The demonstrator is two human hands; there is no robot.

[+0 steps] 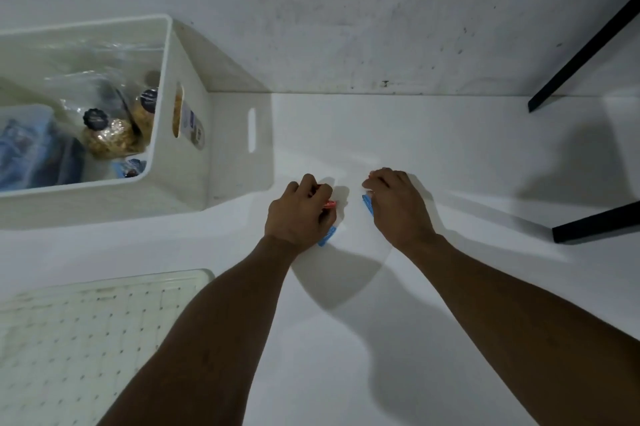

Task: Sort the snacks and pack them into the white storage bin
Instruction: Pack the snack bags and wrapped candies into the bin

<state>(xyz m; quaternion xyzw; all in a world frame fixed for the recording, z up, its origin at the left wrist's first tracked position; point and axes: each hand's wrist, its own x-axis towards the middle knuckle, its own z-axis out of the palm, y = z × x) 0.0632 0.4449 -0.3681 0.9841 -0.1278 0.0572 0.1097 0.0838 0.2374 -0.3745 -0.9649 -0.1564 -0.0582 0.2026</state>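
Note:
The white storage bin (180, 169) stands at the left on the white table. Inside it lie clear bags of golden snacks (110, 138) with dark seals and blue packets (24, 151). Right of the bin, my left hand (299, 214) is closed over small snack packets: a red one (328, 204) and a blue one (327, 237) peek from under the fingers. My right hand (396, 203) is closed on another blue packet (367, 204), mostly hidden by the fingers. Both hands rest on the table, a little apart.
A translucent lid with a dotted grid (86, 332) lies at the near left. Two black bars (588, 44) (599, 221) reach in from the right. A stained white wall (346, 9) rises behind the table.

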